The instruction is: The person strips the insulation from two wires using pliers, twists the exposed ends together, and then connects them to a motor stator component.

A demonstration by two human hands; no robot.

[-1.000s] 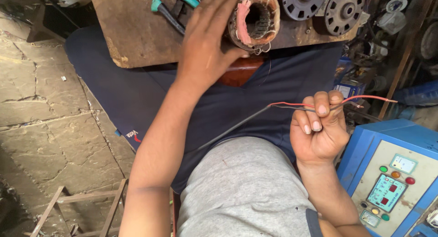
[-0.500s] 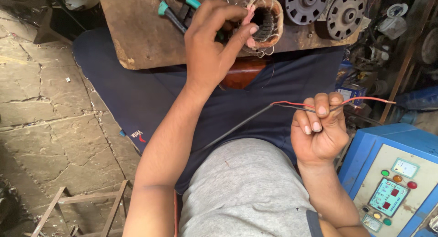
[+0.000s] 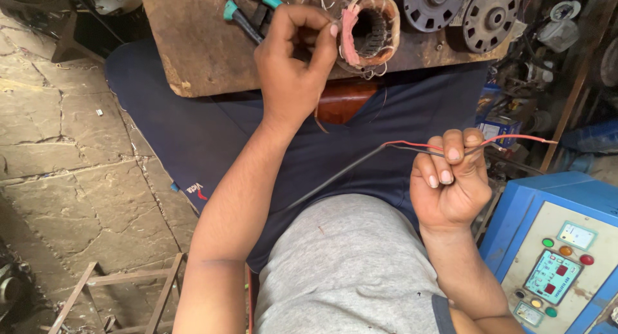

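My left hand [image 3: 293, 70] is raised over the wooden board [image 3: 206, 51] on my lap, just left of a motor stator [image 3: 370, 31] with copper windings and pink insulation. Its thumb and fingertips are pinched together, and a thin brown strand [image 3: 320, 120] hangs below the palm. My right hand [image 3: 450, 186] is closed in front of my grey shirt on a red and black wire pair [image 3: 515, 139]. The wire ends stick out to the right, and the rest trails down-left across my dark trousers.
Teal-handled pliers [image 3: 235, 12] lie on the board's far side. Two round metal motor covers [image 3: 444, 6] [image 3: 489, 15] sit right of the stator. A blue machine with a button panel [image 3: 553, 257] stands at lower right, cluttered parts behind it. Stone floor [image 3: 64, 147] and a metal frame [image 3: 109, 295] lie left.
My left hand has drawn back from on top of the stator to its left side, with the fingers now pinched. The right hand with the wires has stayed put.
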